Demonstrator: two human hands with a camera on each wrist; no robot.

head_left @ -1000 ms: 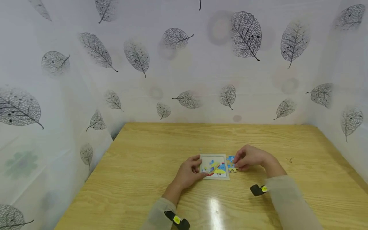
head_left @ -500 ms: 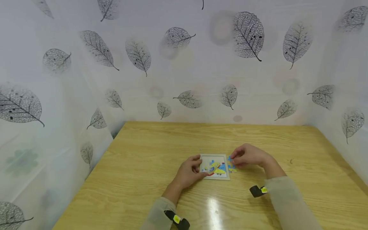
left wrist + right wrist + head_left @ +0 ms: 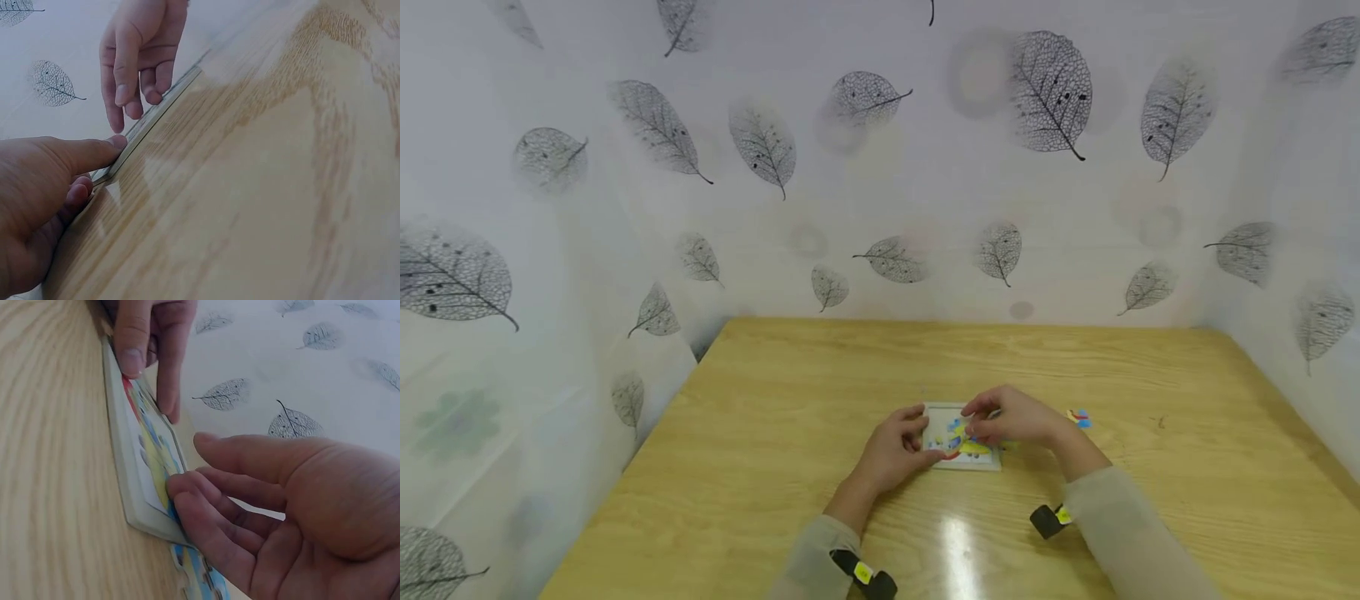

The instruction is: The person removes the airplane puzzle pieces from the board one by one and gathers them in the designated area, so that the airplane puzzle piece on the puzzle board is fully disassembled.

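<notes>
The small puzzle tray lay flat on the wooden table, near the middle of its near half, and by the look of it the work was well along but not finished: a yellow, blue and red picture covered much of the tray's inside, yet a loose puzzle piece lay on the table just beside the tray's right edge, and more loose pieces sat a little farther right, apart from the tray. So part of the picture seemed to be in and at least those pieces were left to place; how many gaps remained could not be told, since the hands covered much of the board. The left hand held the tray at its left edge, thumb on the near left corner and fingers curled round the far left side, steadying it. The right hand reached over the tray from the right with its fingers bent down onto the picture; in the right wrist view the fingertips pressed on the yellow part near the right rim, and whether they pinched a piece there could not be told. The tray was close to square, so it had no clear long axis; its edges ran roughly in line with the table's edges, picture side up.
</notes>
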